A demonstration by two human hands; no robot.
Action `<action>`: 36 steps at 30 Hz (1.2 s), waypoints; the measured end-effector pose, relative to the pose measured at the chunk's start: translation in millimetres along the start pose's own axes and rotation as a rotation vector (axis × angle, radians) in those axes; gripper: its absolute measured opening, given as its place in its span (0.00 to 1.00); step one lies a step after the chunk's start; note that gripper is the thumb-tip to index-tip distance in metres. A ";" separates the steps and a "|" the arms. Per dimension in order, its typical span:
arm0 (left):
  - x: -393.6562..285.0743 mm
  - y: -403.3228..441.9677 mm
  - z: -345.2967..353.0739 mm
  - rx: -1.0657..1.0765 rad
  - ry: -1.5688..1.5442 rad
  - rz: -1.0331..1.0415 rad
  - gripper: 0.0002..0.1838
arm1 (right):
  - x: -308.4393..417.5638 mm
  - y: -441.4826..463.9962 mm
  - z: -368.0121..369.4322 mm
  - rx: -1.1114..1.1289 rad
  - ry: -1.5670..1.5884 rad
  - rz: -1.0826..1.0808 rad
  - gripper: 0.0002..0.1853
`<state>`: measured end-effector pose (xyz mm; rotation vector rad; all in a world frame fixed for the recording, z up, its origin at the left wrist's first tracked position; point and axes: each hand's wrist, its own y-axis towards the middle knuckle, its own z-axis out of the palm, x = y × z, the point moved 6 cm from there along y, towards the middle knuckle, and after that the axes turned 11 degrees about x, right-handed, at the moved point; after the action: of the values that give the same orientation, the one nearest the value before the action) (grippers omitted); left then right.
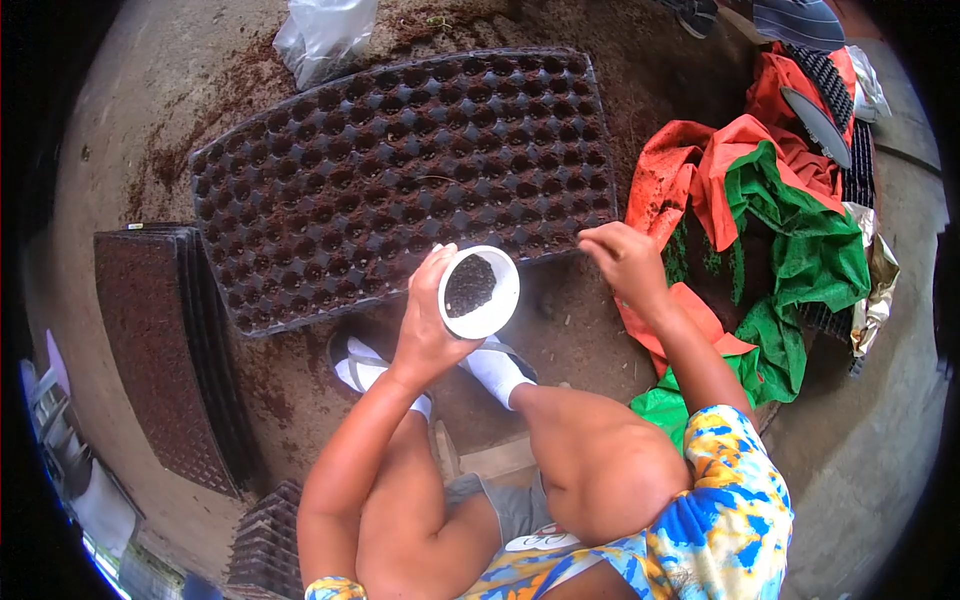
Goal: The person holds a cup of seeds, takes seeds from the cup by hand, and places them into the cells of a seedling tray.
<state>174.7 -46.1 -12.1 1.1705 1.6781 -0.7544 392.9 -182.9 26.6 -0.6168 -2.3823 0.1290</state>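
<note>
My left hand [425,320] is wrapped round a white cup [508,295], tilted so its mouth faces the camera. Small dark grains [470,285] lie inside it. My right hand [625,258] is pinched closed at the near right corner of a large black cell tray [400,195]; whatever its fingertips hold is too small to make out. Dark soil fills the cells of the tray, and many have a small hollow in the middle.
Stacked trays [160,340] topped with soil stand at the left, more [265,540] at the lower left. A clear plastic bag [325,40] lies behind the tray. Orange [745,150] and green [800,260] sacks lie at the right. Another person's foot [695,15] shows at the top right.
</note>
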 end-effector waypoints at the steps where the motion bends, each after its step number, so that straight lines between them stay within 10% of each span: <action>1: -3.2 2.0 3.2 0.005 0.000 0.035 0.53 | 24.4 -0.1 -2.9 -0.001 -0.007 -0.076 0.05; 8: -24.3 6.3 24.5 0.108 0.054 0.134 0.52 | 108.1 1.0 86.0 0.342 -0.331 -0.477 0.14; 16: -11.2 5.3 15.2 0.040 -0.013 0.064 0.53 | 84.1 11.6 39.4 0.181 0.209 -0.332 0.07; 22: -5.7 -0.9 3.8 -0.011 -0.032 0.037 0.53 | -46.8 5.8 12.8 0.182 0.117 0.259 0.07; 36: -7.0 0.3 9.6 0.021 -0.019 0.044 0.53 | -42.0 15.0 -2.9 -0.048 0.103 0.182 0.09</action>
<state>179.2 -56.8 -9.3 1.2074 1.6270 -0.7553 428.8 -189.2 0.7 -0.8429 -2.2337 0.1166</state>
